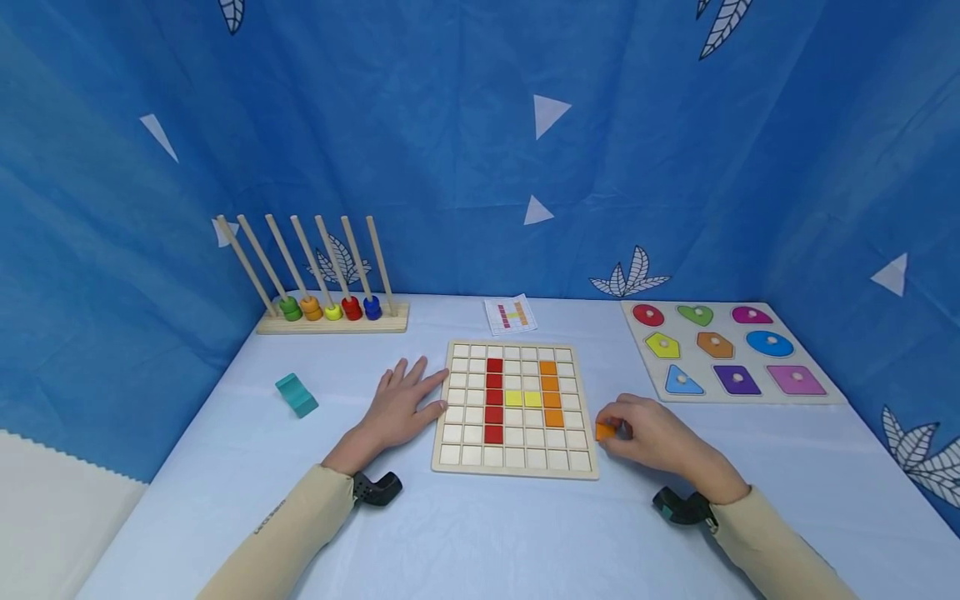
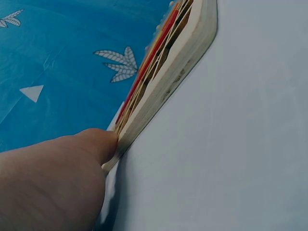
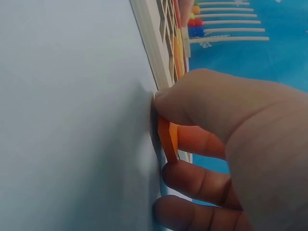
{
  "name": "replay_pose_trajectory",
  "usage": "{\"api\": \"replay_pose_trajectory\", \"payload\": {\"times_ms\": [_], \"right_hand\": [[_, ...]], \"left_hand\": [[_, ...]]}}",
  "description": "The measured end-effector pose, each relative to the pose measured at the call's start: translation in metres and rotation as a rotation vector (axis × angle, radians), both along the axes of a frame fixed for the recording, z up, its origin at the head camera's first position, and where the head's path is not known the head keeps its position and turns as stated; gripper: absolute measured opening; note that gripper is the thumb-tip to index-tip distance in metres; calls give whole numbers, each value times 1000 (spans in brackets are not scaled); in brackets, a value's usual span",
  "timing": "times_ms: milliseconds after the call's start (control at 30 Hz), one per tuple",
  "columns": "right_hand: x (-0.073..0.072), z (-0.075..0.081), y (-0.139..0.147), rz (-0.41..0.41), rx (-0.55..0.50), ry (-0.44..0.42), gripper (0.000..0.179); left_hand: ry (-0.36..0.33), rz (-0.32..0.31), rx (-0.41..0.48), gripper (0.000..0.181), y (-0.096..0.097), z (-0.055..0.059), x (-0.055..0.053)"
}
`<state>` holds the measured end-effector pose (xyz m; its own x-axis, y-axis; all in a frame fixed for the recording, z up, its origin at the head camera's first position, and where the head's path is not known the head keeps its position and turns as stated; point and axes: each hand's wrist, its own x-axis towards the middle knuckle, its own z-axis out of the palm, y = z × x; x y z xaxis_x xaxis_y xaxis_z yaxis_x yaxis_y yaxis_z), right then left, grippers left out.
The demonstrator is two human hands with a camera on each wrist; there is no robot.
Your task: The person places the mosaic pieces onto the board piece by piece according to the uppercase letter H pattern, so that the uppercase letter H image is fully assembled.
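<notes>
A square wooden grid board (image 1: 517, 472) lies flat on the white table. In it stand a column of red tiles (image 1: 493, 397), two yellow tiles (image 1: 522, 398) and a shorter column of orange tiles (image 1: 551, 385). My left hand (image 1: 401, 407) rests palm down with spread fingers, its fingertips and thumb touching the board's left edge. Just off the right edge, my right hand (image 1: 651, 432) pinches a loose orange tile (image 3: 168, 139) between thumb and fingers, low over the table. In the right wrist view the tile is tilted, with the other fingers curled below it.
Behind the board lies a small pattern card (image 1: 511, 315). A bead abacus (image 1: 333, 325) with upright rods stands at the back left. A teal block (image 1: 297, 395) sits left of my left hand. At the right back lies a shape puzzle board (image 1: 731, 396). Blue cloth (image 1: 465, 167) hangs behind.
</notes>
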<state>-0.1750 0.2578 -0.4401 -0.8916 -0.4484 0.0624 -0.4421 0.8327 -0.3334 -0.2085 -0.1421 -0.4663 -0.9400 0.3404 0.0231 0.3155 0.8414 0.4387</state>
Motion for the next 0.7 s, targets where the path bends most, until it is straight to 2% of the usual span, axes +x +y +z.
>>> {"api": "replay_pose_trajectory", "payload": {"times_ms": [533,700], "right_hand": [[-5,8,-4,12,4,26,23],[-6,13,-9,12,-1,3,24]], "left_hand": [[-6,8,-10,61,-1,-3,-2],[-11,4,-8,61,0,-3,-2]]}}
